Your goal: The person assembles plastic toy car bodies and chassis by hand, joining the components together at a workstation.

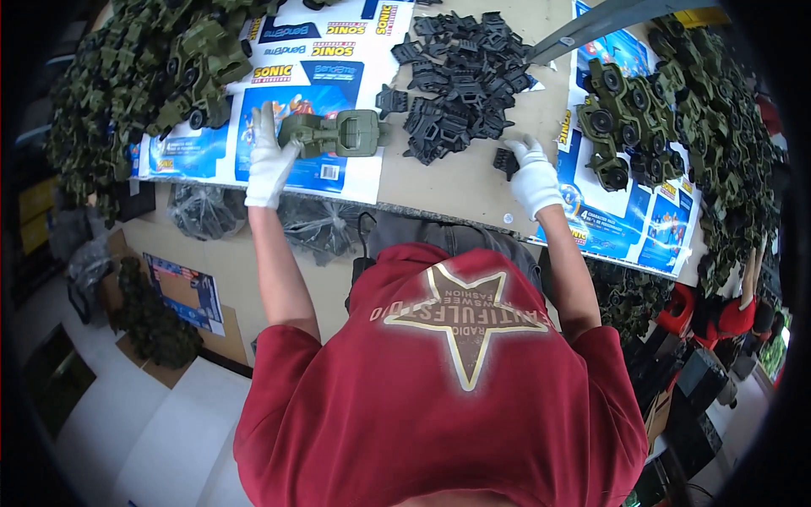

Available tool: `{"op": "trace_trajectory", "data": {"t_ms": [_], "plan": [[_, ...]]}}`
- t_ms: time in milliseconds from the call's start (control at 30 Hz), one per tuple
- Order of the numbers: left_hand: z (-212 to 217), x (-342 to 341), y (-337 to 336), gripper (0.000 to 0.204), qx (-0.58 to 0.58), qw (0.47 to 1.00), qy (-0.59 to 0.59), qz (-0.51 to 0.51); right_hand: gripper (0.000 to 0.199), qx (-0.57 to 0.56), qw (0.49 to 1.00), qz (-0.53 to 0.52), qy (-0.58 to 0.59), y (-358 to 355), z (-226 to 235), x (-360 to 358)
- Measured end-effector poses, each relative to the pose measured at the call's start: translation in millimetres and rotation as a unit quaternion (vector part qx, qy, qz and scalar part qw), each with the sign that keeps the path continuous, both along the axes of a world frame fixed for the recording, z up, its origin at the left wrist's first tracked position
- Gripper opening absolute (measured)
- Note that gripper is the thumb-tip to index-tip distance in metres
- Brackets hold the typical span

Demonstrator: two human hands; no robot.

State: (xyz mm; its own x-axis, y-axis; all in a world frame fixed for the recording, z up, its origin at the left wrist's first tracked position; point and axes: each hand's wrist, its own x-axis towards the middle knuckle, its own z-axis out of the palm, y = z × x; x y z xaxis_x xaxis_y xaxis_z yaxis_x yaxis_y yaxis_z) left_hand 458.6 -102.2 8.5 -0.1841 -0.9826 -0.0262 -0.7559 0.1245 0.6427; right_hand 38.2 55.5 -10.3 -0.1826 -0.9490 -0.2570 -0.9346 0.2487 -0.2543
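Note:
An olive-green toy vehicle body (358, 133) lies lengthwise on a printed sheet at the table's front edge. At its left end, my white-gloved left hand (272, 162) has the body between its thumb and long, nearly straight fingers. To the right, my right hand (532, 173), also in a white glove, is closed with its fingertips on a small black plastic part (506, 163) low over the brown tabletop. Between my hands and farther back spreads a pile of similar black parts (460, 84). One loose black part (391, 100) sits by the pile's left side.
Green toy vehicles are heaped at the far left (182, 76) and the right (634, 122). Blue-and-white printed sheets (380, 182) cover parts of the table. A grey metal bar (583, 32) crosses the back right. Clear plastic bags (317, 224) hang below the front edge.

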Motion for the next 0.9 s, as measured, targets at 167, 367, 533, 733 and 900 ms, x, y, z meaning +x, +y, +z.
{"op": "trace_trajectory", "data": {"t_ms": [167, 367, 533, 733, 900], "plan": [[16, -62, 11, 0.101, -0.004, 0.940, 0.044, 0.337, 0.043, 0.010, 0.986, -0.166, 0.010, -12, 24, 30], [-22, -62, -11, 0.064, 0.042, 0.883, 0.369, 0.286, 0.052, -0.009, 0.995, 0.088, 0.054, 8, -11, 20], [-1, -71, -14, 0.083, 0.078, 0.889, 0.329, 0.310, 0.066, -0.071, 0.996, -0.035, -0.037, 17, 5, 9], [-28, -61, -30, 0.078, 0.103, 0.888, 0.331, 0.301, 0.074, 0.059, 0.991, -0.116, 0.013, 3, 2, 28], [13, -75, 6, 0.057, 0.189, 0.880, 0.364, 0.238, 0.072, 0.004, 0.995, -0.044, 0.093, 31, -16, 9]]}}
